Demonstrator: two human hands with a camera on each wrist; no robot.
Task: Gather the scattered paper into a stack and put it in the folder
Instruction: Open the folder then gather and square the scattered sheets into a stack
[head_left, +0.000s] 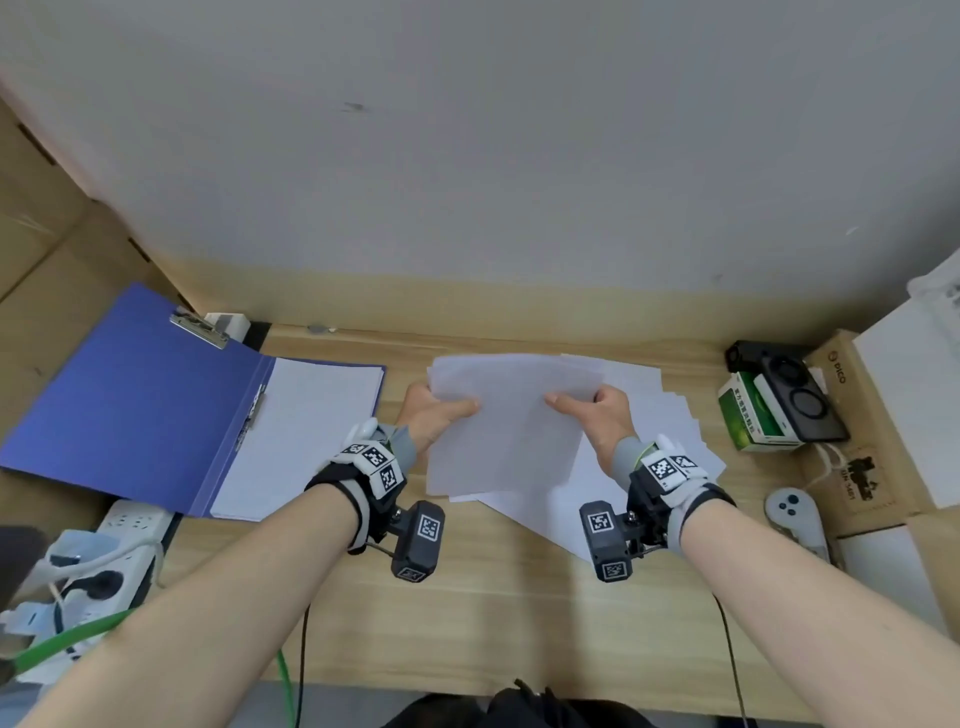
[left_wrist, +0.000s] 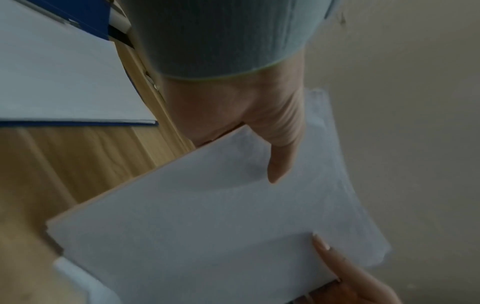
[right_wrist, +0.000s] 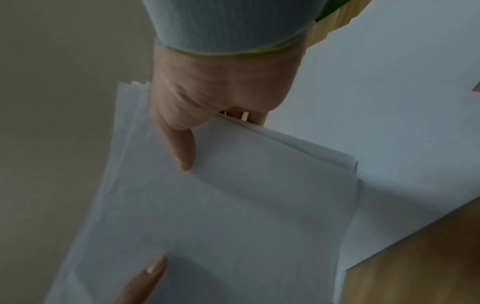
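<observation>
A loose stack of white paper (head_left: 511, 426) (left_wrist: 207, 226) (right_wrist: 233, 205) is lifted above the desk middle. My left hand (head_left: 436, 410) (left_wrist: 259, 131) grips its left edge, thumb on top. On the stack's right edge my right hand (head_left: 592, 410) (right_wrist: 197, 107) grips likewise, thumb on top. More white sheets (head_left: 670, 431) (right_wrist: 402, 102) lie fanned on the desk under and right of the stack. An open blue folder (head_left: 135, 395) (left_wrist: 85, 14) lies at the left, with a metal clip (head_left: 200, 327) and white sheets (head_left: 301, 436) (left_wrist: 57, 78) inside its right half.
The wooden desk (head_left: 467, 597) meets a grey wall at the back. A green box (head_left: 753, 415) and black device (head_left: 795, 389) sit at the right by cardboard boxes (head_left: 852, 431). A white controller (head_left: 795, 514) lies lower right; a power strip (head_left: 130, 551) with cables sits at left.
</observation>
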